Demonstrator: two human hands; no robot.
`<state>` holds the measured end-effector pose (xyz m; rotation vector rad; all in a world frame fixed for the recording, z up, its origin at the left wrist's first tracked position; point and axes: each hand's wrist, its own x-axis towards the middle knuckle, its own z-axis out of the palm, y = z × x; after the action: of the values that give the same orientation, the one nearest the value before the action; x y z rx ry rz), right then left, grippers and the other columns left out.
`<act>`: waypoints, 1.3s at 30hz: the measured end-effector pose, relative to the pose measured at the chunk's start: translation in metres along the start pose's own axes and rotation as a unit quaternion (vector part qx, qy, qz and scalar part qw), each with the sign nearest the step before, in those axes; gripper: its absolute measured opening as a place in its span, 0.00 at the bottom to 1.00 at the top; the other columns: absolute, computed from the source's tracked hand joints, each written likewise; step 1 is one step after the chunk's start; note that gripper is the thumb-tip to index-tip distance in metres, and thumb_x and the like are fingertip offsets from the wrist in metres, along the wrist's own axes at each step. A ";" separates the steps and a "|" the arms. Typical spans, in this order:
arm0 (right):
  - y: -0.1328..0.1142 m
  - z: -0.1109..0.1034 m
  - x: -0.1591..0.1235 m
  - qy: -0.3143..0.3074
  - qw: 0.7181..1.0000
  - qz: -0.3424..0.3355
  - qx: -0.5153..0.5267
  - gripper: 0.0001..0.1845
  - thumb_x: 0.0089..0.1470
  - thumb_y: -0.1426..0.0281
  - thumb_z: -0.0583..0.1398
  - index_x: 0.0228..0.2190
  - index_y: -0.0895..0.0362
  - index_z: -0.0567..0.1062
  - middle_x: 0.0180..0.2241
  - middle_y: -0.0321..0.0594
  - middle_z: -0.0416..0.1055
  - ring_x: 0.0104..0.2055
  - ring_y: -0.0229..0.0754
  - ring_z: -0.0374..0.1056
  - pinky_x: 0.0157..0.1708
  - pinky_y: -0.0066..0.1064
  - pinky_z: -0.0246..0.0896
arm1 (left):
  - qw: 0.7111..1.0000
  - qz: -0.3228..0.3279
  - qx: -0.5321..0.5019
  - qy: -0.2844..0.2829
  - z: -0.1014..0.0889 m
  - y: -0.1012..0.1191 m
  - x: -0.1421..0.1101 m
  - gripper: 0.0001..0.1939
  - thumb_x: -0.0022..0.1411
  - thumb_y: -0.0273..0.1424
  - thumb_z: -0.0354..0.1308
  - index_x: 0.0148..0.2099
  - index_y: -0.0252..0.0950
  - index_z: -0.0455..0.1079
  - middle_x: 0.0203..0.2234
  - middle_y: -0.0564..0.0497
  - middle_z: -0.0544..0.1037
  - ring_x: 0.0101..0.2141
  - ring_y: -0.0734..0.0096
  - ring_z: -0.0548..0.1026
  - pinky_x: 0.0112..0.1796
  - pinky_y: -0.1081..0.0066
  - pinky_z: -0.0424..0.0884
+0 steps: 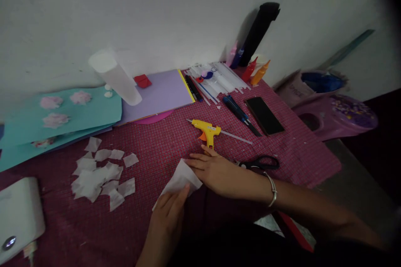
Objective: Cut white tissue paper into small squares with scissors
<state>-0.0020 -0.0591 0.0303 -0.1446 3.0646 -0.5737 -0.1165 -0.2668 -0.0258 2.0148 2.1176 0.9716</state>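
Observation:
A folded piece of thin white paper (pixel 181 178), like tissue, lies on the table close to me. My left hand (pixel 169 215) is on its lower left part, thumb and fingers closed on the sheet. Against the right edge of the paper, my right hand (pixel 221 171) lies with its fingers stretched out and somewhat apart. Just beyond those fingertips is a yellow glue gun (pixel 205 128) with a clear glue stick in its back. Black-handled scissors (pixel 263 162) lie partly behind my right wrist. Left of the paper, many small cut white paper pieces (pixel 98 177) form a loose pile.
Teal sheets (pixel 62 119) carry pale pink paper flowers (pixel 55 120). A white roll (pixel 117 77) leans over a lilac sheet (pixel 156 96). Cutters (pixel 239 112), a phone (pixel 265 115), glue sticks (pixel 222 77) and paint bottles (pixel 260 73) fill the back right. A white device (pixel 21 212) sits front left.

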 end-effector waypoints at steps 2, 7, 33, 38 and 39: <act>0.000 -0.008 0.000 0.012 0.999 0.051 0.011 0.15 0.61 0.73 0.52 0.47 0.59 0.71 0.49 0.46 0.70 0.54 0.45 0.62 0.57 0.44 0.48 | 1.000 -0.008 0.006 -0.002 0.001 0.000 0.001 0.25 0.61 0.16 0.49 0.60 0.33 0.59 0.38 0.44 0.79 0.38 0.67 0.75 0.40 0.69 0.73; -0.006 -0.020 0.003 0.002 0.986 0.163 0.042 0.16 0.61 0.62 0.52 0.31 0.59 0.73 0.31 0.42 0.73 0.34 0.42 0.69 0.36 0.33 0.59 | 1.000 -0.019 0.014 0.001 0.001 0.001 0.003 0.24 0.63 0.18 0.47 0.60 0.34 0.58 0.38 0.44 0.78 0.38 0.65 0.76 0.39 0.68 0.74; 0.003 0.003 0.051 -0.089 0.987 0.129 0.043 0.08 0.55 0.70 0.55 0.34 0.59 0.74 0.35 0.43 0.76 0.34 0.41 0.70 0.32 0.30 0.54 | 0.994 -0.088 0.061 0.001 -0.021 0.008 -0.049 0.12 0.62 0.22 0.53 0.45 0.41 0.71 0.32 0.50 0.74 0.33 0.68 0.70 0.35 0.67 0.64; 0.001 -0.001 0.053 -0.111 0.986 0.124 0.018 0.10 0.57 0.72 0.53 0.35 0.60 0.74 0.36 0.45 0.77 0.35 0.42 0.71 0.33 0.30 0.56 | 0.994 -0.088 0.059 -0.007 -0.023 0.008 -0.049 0.11 0.63 0.23 0.52 0.43 0.41 0.73 0.33 0.50 0.75 0.34 0.67 0.70 0.36 0.67 0.64; 0.000 -0.003 0.054 -0.118 0.985 0.124 0.012 0.11 0.57 0.72 0.52 0.35 0.60 0.75 0.36 0.45 0.77 0.35 0.42 0.71 0.33 0.30 0.57 | 0.995 -0.085 0.060 -0.004 -0.022 0.008 -0.049 0.11 0.63 0.24 0.52 0.43 0.40 0.73 0.33 0.50 0.75 0.34 0.67 0.70 0.36 0.67 0.64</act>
<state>-0.0557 -0.0628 0.0325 0.1563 2.7876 -0.5354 -0.1129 -0.3214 -0.0227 1.8442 2.3485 0.8284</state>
